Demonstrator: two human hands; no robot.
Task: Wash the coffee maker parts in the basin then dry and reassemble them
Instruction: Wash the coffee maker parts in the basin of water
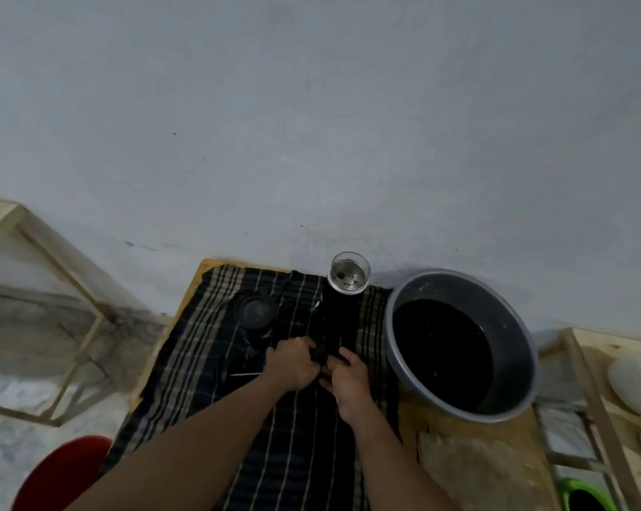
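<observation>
1. Red shows first: a rounded red object [64, 473] sits at the lower left edge, beside the near end of the table [433, 422]. What it is cannot be told.
2. Both bare forearms reach in from the bottom edge and converge over a dark striped cloth [293, 455] that covers most of the wooden table.
3. The left hand [291, 363] lies knuckles up, with its fingers curled down over a small black part [320, 354].
4. The right hand [348, 378] meets it from the other side, wrist slightly bent. Its fingers and thumb pinch the same part. The two hands nearly touch, and the part is held low over the middle of the cloth. Its shape is too dark to make out.
5. A thin metal rod [245, 373] lies flat on the cloth just left of the left hand.
6. Beyond the left hand a round black lid-like piece [255, 311] rests on the cloth.
7. A tall black cylinder [343, 307] with a clear top and a metal inside stands upright beyond the hands, near the far edge.
8. At the right a grey basin [503, 307] of dark water sits on bare wood, just beside the cylinder.
9. Pale wooden frames [71, 282] stand on either side of the table, against a grey wall [311, 123].
</observation>
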